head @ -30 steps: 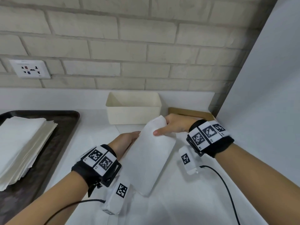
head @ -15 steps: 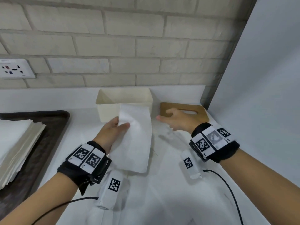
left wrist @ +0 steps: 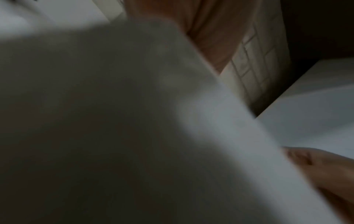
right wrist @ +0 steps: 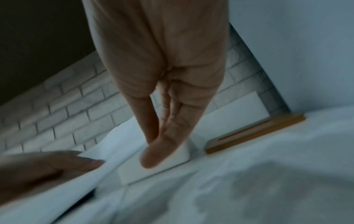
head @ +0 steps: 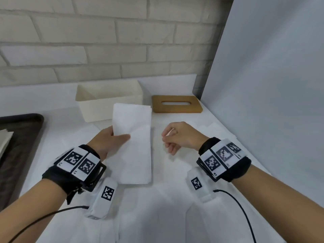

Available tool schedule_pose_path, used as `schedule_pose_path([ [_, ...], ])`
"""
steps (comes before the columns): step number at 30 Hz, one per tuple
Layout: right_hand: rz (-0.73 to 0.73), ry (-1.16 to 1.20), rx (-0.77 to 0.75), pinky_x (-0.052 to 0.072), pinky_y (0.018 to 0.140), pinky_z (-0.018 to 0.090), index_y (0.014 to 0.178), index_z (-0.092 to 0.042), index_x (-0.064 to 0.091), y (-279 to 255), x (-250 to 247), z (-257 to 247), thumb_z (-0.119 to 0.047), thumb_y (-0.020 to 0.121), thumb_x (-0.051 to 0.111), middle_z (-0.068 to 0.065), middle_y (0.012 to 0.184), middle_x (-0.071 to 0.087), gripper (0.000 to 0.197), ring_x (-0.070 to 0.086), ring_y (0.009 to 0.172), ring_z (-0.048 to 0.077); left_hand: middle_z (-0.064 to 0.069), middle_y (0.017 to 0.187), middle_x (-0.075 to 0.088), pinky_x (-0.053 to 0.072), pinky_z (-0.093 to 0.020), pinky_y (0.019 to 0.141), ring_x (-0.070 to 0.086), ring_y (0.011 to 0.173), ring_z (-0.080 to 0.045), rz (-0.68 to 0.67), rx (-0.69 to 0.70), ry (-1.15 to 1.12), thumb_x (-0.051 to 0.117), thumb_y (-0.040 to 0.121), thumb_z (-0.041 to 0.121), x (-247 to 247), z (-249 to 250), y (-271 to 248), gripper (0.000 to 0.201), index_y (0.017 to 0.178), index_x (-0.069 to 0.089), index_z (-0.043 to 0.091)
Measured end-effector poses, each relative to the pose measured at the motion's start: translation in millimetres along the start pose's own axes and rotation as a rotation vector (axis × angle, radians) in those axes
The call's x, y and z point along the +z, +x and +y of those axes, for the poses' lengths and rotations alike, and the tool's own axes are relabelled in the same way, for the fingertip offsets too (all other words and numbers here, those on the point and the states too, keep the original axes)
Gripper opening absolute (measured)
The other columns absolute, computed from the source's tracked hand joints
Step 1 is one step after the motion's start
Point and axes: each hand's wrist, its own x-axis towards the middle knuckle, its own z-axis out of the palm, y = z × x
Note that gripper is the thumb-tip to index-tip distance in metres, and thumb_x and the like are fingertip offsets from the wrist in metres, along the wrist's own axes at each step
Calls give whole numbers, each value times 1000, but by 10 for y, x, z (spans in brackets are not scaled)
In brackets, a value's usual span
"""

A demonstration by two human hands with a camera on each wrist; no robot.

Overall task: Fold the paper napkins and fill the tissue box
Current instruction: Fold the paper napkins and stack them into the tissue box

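Fingers point(head: 122, 137) of the left hand point(head: 107, 142) pinch a folded napkin point(head: 133, 146) above the tabletop point(head: 166, 216); the right hand point(head: 178, 137) hangs loosely curled, empty. The tissue box point(head: 108, 97) appears unfilled, lid point(head: 177, 104) off beside it.

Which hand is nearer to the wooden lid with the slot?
Right. The right hand hangs just in front of the wooden lid, not touching it. The left hand is farther off to the left, gripping the folded napkin.
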Motion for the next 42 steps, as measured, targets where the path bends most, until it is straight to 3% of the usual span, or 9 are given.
schedule_pose_path([
  [6, -27, -821, 335, 45, 95, 33, 138, -10, 32, -120, -168, 379, -42, 78, 65, 8, 133, 41, 75, 47, 121, 25, -19, 122, 60, 44, -42, 99, 58, 109, -34, -27, -206, 202, 55, 90, 5, -43, -345, -25, 39, 128, 49, -2],
  [9, 33, -900, 438, 39, 105, 42, 142, -10, 23, -106, -126, 497, -52, 74, 67, 12, 142, 27, 92, 30, 133, 30, -19, 127, 58, 41, -45, 105, 55, 116, -35, -56, -224, 249, 55, 91, 8, 33, -388, -28, 38, 128, 50, 0],
  [13, 119, -899, 476, 38, 104, 42, 138, -8, 28, -101, -93, 530, -57, 70, 69, 13, 139, 31, 93, 29, 133, 30, -17, 123, 58, 42, -38, 101, 55, 111, -31, -63, -202, 237, 52, 92, 6, 101, -390, -13, 35, 127, 49, 0],
  [19, 211, -681, 487, 38, 106, 41, 137, -11, 33, -241, -96, 673, -54, 74, 66, 11, 137, 37, 83, 34, 130, 28, -3, 89, 60, 42, -22, 66, 55, 78, -19, -56, -125, 114, 47, 92, 0, 167, -347, -52, 23, 112, 52, 10],
  [25, 274, -635, 674, 40, 102, 35, 127, -3, 46, -402, -302, 846, -66, 76, 56, 17, 131, 48, 81, 46, 123, 31, -4, 88, 61, 45, -28, 69, 57, 77, -21, 26, -102, 45, 52, 89, 8, 103, -194, 21, 9, 94, 57, 13],
  [32, 332, -360, 639, 47, 78, 32, 133, 3, 36, -266, -363, 904, -49, 72, 71, 22, 131, 48, 88, 54, 111, 33, -7, 106, 57, 42, -30, 86, 53, 96, -24, -97, -87, 217, 51, 91, 12, 469, -126, 85, 27, 118, 51, 10],
  [36, 475, 23, 474, 39, 106, 35, 140, 1, 29, -212, -459, 1017, -18, 77, 75, 15, 142, 41, 80, 43, 129, 30, -2, 92, 57, 42, -27, 79, 53, 88, -21, -147, -97, 254, 46, 93, 7, 672, -159, 145, 26, 118, 51, 8],
  [39, 470, 526, 374, 48, 97, 47, 135, 1, 40, -219, -508, 1059, -7, 64, 83, 19, 129, 56, 83, 59, 113, 34, -2, 91, 55, 39, -29, 87, 48, 97, -23, -126, -101, 227, 42, 93, 0, 756, -128, 199, 21, 110, 48, 12],
  [42, 337, 525, 386, 50, 95, 45, 139, -5, 39, -213, -519, 1087, -28, 38, 94, 13, 126, 60, 117, 62, 109, 30, -3, 95, 56, 39, -34, 94, 49, 100, -24, -132, -99, 238, 42, 93, 0, 799, -111, 255, 27, 116, 50, 11],
])
